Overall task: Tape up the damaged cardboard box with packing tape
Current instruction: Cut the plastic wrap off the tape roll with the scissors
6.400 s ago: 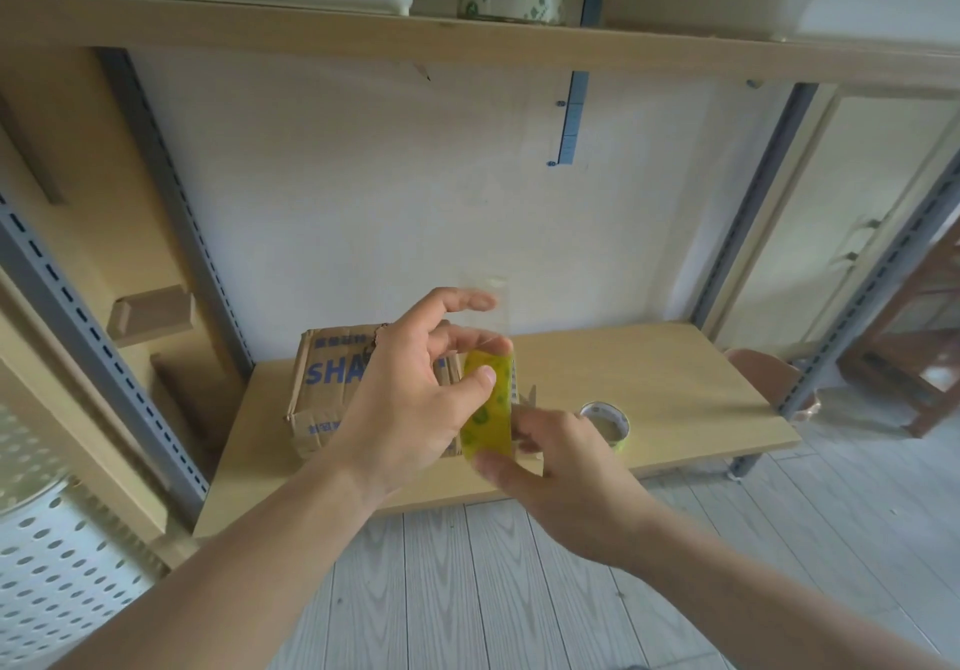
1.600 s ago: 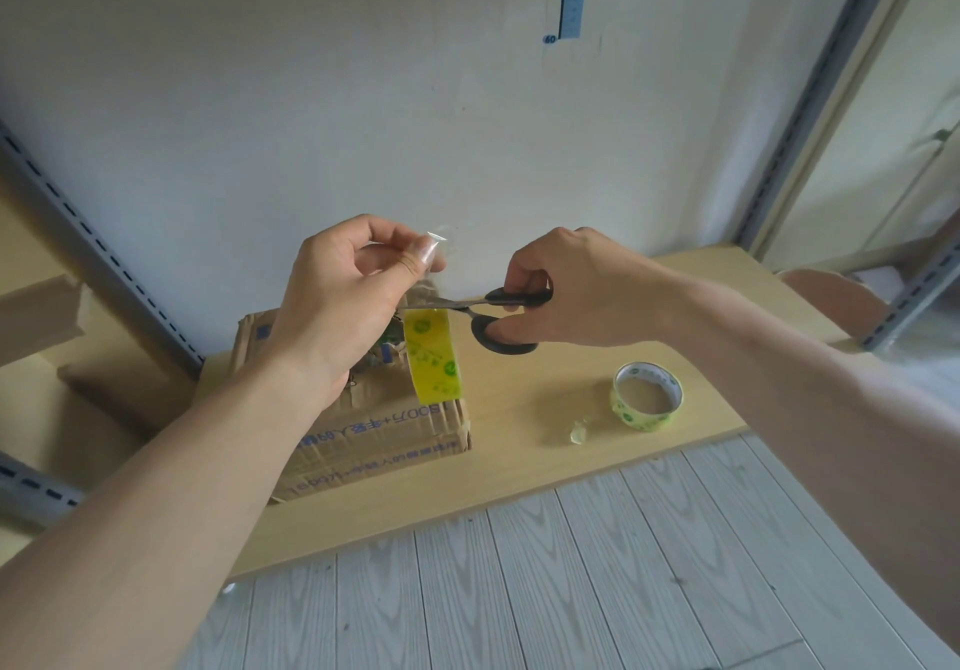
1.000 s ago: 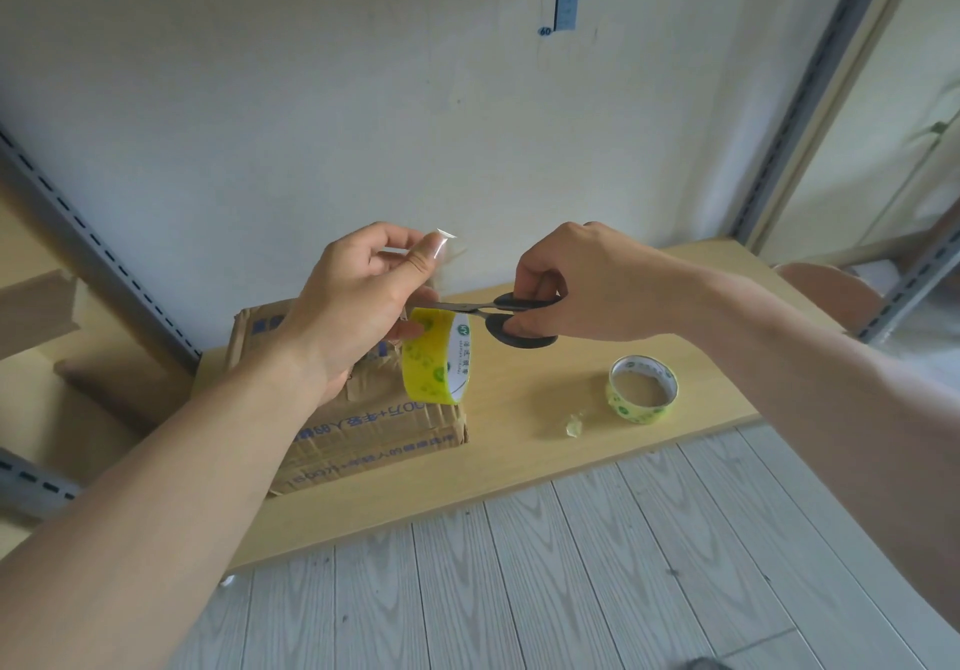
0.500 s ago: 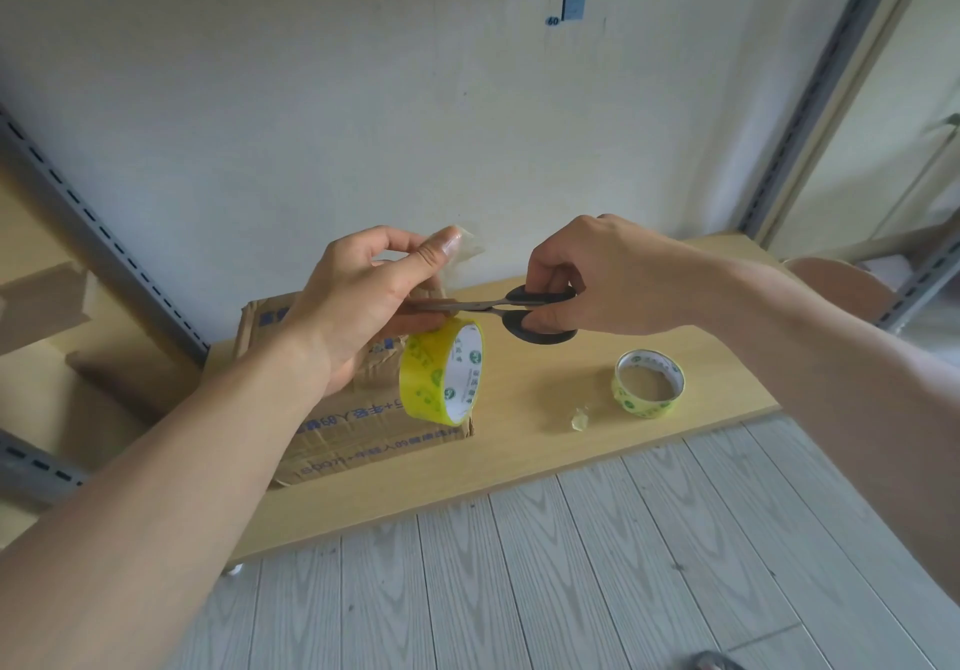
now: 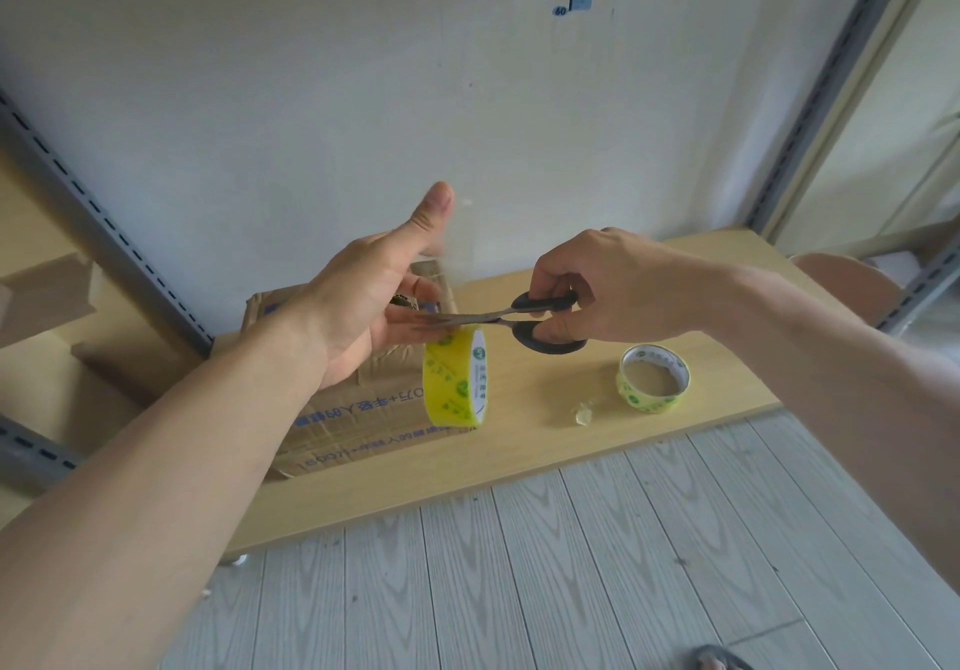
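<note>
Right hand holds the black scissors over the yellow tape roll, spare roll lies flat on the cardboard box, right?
No. In the head view the spare roll lies flat on the shelf, right of the cardboard box, not on it. The right hand holds the black scissors over the yellow tape roll.

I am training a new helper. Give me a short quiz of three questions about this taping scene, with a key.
1. True or false: the right hand grips the black-handled metal scissors.
2. Where does the flat yellow tape roll lie, relative to the brown cardboard box? A on top; B to its right; C inside.
3. Which hand points its thumb upward?
Key: 1 true; 2 B; 3 the left hand.
</note>
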Motion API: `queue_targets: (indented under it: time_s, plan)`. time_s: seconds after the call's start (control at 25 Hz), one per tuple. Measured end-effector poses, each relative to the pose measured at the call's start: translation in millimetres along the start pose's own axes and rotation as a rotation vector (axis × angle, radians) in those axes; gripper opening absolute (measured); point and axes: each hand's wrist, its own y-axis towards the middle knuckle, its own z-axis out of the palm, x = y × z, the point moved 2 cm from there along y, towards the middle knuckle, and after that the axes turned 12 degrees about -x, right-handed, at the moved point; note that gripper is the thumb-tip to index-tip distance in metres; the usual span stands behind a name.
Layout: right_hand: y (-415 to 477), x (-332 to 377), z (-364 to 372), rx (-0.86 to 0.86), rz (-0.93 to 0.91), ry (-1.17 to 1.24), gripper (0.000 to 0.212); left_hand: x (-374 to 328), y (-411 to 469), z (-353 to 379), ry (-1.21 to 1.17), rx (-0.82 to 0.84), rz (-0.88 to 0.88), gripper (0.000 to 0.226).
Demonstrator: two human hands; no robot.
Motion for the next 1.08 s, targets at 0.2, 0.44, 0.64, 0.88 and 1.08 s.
queue_targets:
  time_s: [0.2, 0.44, 0.64, 0.88, 1.08]
  plan:
    - [0, -5, 0, 0.009, 0.0, 0.024, 0.013, 4, 2, 1, -0.072, 0.036, -0.018, 0.074]
    - [0, -7, -4, -0.003, 0.01, 0.026, 0.016, 10, 7, -2, -0.042, -0.067, 0.096, 0.015]
    - [-2, -9, -1, -0.002, 0.023, 0.021, 0.027, 0, -1, -1, -0.033, 0.032, 0.066, 0.018]
    - [-5, -8, -5, -0.002, 0.004, 0.039, 0.018, -9, -7, 4, 0.104, -0.099, 0.31, 0.02]
    - [-7, -6, -11, -0.018, -0.026, 0.036, 0.012, -13, -11, 3, 0.135, -0.03, 0.428, 0.026]
